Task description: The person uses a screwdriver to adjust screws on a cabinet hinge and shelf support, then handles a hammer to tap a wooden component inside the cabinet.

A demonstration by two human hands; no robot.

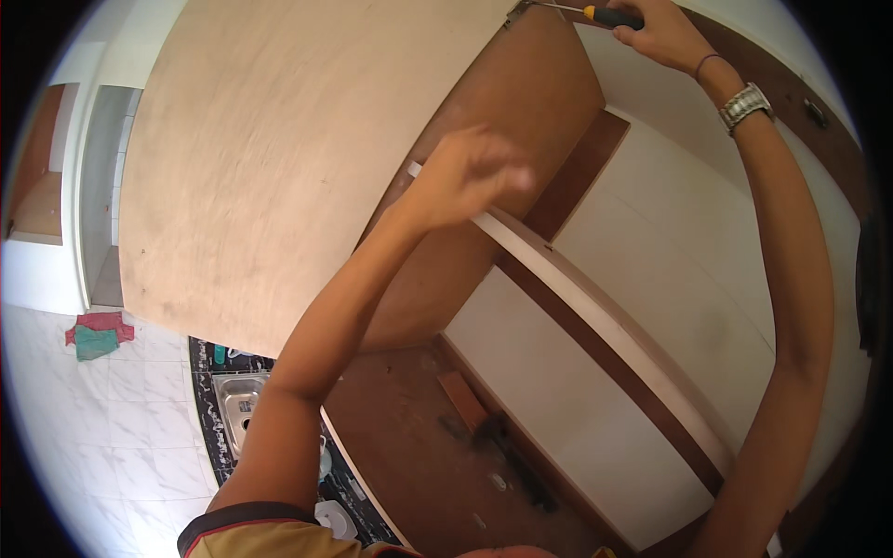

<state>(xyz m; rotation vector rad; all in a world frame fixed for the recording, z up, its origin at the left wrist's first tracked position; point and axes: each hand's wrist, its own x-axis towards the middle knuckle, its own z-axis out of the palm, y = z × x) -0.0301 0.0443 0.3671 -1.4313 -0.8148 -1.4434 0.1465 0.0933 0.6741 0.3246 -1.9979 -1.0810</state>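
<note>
The screwdriver [606, 16] was at the top edge of the view, its shaft pointing left toward a metal fitting [517, 11], probably a hinge, at the edge of the brown panel [530, 93]. Whether the tip was seated in a screw could not be told. Your right hand [668, 35] gripped the handle, fingers closed around it. The step in hand appeared to be turning a screw at the fitting.

Your left hand [470, 177] was raised below the fitting, in front of the panel. Its fingers were blurred and seemed loosely curled, with nothing visible in them; contact with the panel or the shelf [605, 312] could not be confirmed.

The next move called for keeping the shaft in line with the screw and applying steady pressure while turning. Bracing the fitting with your left hand would have reduced the risk of slipping.

Further out, the pale panel [270, 167] spread to the left, loose debris [502, 446] lay on the cabinet base [377, 400], and a sink [226, 391] stood at lower left.
</note>
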